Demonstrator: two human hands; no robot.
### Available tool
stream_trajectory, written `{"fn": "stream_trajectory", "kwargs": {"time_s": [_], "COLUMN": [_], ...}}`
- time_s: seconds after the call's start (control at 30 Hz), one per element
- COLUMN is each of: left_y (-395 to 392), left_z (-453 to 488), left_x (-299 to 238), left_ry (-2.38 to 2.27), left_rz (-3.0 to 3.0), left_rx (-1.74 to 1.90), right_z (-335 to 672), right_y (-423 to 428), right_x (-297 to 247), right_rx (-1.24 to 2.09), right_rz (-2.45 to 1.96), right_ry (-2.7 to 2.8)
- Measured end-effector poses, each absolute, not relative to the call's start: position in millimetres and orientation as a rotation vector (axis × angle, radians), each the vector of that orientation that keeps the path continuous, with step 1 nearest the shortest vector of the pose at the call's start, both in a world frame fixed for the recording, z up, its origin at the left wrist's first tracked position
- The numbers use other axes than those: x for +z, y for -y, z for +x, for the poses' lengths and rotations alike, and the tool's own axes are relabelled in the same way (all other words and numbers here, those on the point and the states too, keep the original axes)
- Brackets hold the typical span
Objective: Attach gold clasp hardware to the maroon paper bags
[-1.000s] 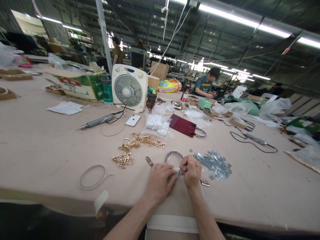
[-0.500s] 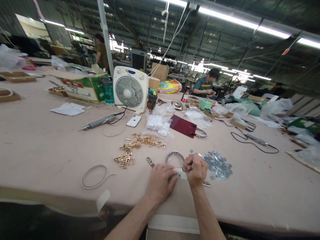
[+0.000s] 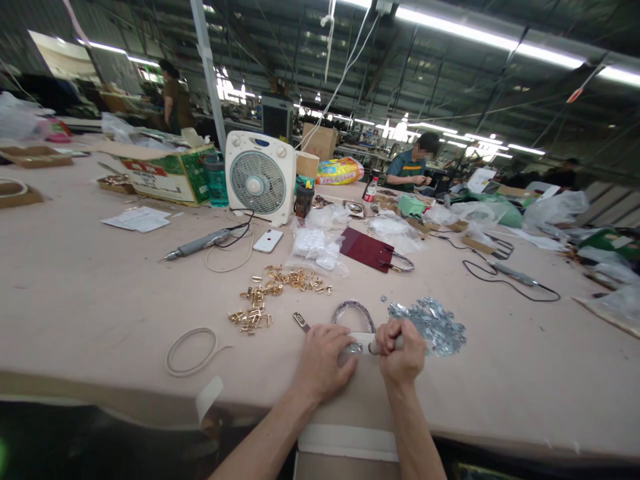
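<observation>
Beside silver plates (image 3: 436, 325) our right hand (image 3: 403, 348) grips perhaps a tool (image 3: 373, 347), left hand (image 3: 324, 360) half-open; one tray (image 3: 118, 189) holds metal pieces (image 3: 117, 179).

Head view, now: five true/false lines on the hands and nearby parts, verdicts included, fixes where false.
1. The left hand is nearer the gold fittings than the right hand is. True.
2. The right hand's grip is wide open and holds nothing. False: it is closed around a handle-like object.
3. The silver pieces lie to the right of the gold fittings. True.
4. The phone lies between the fan and the gold fittings. True.
5. The fan lies face down. False: it stands upright on the table.
</observation>
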State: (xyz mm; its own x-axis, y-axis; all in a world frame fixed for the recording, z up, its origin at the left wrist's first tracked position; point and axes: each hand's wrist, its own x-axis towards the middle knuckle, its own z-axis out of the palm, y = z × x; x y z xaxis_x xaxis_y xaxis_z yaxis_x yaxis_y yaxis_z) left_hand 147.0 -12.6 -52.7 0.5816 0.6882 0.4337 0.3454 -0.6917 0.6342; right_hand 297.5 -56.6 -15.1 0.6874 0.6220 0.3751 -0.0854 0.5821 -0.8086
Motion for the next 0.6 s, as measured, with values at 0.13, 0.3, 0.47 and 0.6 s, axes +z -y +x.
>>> {"fn": "stream_trajectory", "kwargs": {"time_s": [0.13,0.3,0.47,0.6], "left_y": [13.9,15.1,14.2,13.8], "left_z": [146.1,144.7,145.2,146.1], "left_x": [-51.0,-49.3,-49.9,-50.6], "left_ry": [-0.820,-0.799,-0.807,-0.793], "left_rz": [2.323,2.340,2.333,2.318], "left_rx": [0.906,0.898,0.900,0.885], "right_z": [276.5,264.9,263.6,263.1], "right_y": [60.4,58.1,59.1,57.0], "right_x": [-23.9,-39.5,-44.8,-49.6], "right_rx": [0.528,0.449,0.331,0.222], "right_rz": [-0.907,-0.978,-1.043,-1.132], "right_ry": [0.817,0.881,0.956,1.075]}}
